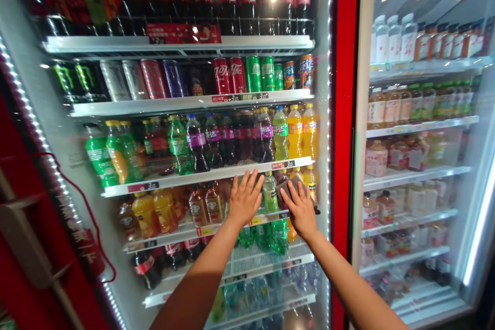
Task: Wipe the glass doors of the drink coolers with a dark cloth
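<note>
Left hand (245, 201) outstretched, spread wide; right hand (302, 210) splayed over a matte grey pad (295, 180), rounded plastic bottles (269, 193) beyond!

Arms (216, 260) outstretched, left hand (244, 197) flat and splayed, right hand (300, 208) also spread.

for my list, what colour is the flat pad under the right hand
The flat pad is greyish brown, head view.

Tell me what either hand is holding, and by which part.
The right hand lies across the middle of a grey pad or cloth, edges showing; whether gripped or pressed, I can't tell. The left hand holds nothing visible.
</note>
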`<state>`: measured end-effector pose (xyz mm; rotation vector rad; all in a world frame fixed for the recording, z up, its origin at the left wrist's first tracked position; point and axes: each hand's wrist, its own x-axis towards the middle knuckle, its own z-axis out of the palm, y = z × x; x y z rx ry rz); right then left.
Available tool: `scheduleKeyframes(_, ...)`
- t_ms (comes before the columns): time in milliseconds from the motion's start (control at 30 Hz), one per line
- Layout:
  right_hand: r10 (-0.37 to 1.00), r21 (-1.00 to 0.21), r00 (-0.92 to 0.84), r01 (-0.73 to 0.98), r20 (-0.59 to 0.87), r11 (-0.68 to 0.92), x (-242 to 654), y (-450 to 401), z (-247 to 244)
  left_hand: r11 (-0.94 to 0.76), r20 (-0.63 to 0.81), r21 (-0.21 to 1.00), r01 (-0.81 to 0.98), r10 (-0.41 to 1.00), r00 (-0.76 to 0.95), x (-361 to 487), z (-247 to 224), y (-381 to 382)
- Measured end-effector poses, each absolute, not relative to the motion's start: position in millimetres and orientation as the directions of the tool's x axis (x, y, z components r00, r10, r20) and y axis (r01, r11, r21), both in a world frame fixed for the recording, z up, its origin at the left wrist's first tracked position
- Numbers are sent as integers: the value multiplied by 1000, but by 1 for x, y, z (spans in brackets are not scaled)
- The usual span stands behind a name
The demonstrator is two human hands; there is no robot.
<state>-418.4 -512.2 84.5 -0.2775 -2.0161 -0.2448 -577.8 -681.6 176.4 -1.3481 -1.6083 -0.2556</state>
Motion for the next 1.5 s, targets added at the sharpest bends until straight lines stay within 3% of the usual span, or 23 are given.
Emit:
scheduleKeyframes(100, 109, 20, -386, 316, 916, 949, -415, -485, 108, 354, 773, -430, 830, 619, 136, -586, 171, -676)
scheduleKeyframes(200, 308, -216, -209, 374, 928, 902, -405, -469, 99, 343, 780, -420, 840, 609, 141, -592, 167, -671)
scheduleKeyframes(267, 384, -312, -134, 375, 913, 873, -403, -474, 80, 335, 789, -403, 852, 599, 138, -594, 165, -669)
scheduleKeyframes(367, 290, -207, -221, 334, 931, 920, -409, -487, 68, 315, 800, -386, 867, 583, 145, -596, 164, -667)
scheduleKeyframes(500, 134, -19, -378, 294, 916, 956, -410, -469, 107, 276, 813, -368, 888, 559, 163, -596, 165, -664)
scheduleKeyframes(633, 253, -130, -288, 385, 924, 914, -389, -430, 131, 250, 816, -330, 910, 560, 142, -596, 166, -664)
scheduleKeyframes(767, 377, -296, -133, 409, 917, 863, -383, -436, 92, 245, 814, -327, 913, 563, 141, -595, 166, -665)
scheduleKeyframes(867, 329, -234, -207, 381, 921, 895, -393, -455, 77, 247, 818, -340, 907, 555, 155, -596, 167, -665)
scheduleKeyframes(1033, 262, -124, -285, 423, 922, 898, -390, -434, 133, 247, 833, -358, 901, 521, 188, -598, 168, -663)
scheduleKeyframes(1133, 336, -206, -191, 492, 922, 846, -377, -411, 144, 239, 836, -352, 905, 516, 188, -598, 168, -663)
scheduleKeyframes(1267, 441, -366, -40, 494, 897, 789, -374, -419, 96, 228, 832, -335, 914, 527, 174, -598, 167, -662)
scheduleKeyframes(1367, 407, -309, -131, 459, 904, 833, -381, -433, 71, 217, 833, -330, 919, 525, 175, -599, 166, -661)
scheduleKeyframes(1500, 281, -145, -281, 422, 918, 895, -377, -416, 102, 196, 833, -313, 929, 526, 170, -601, 165, -660)
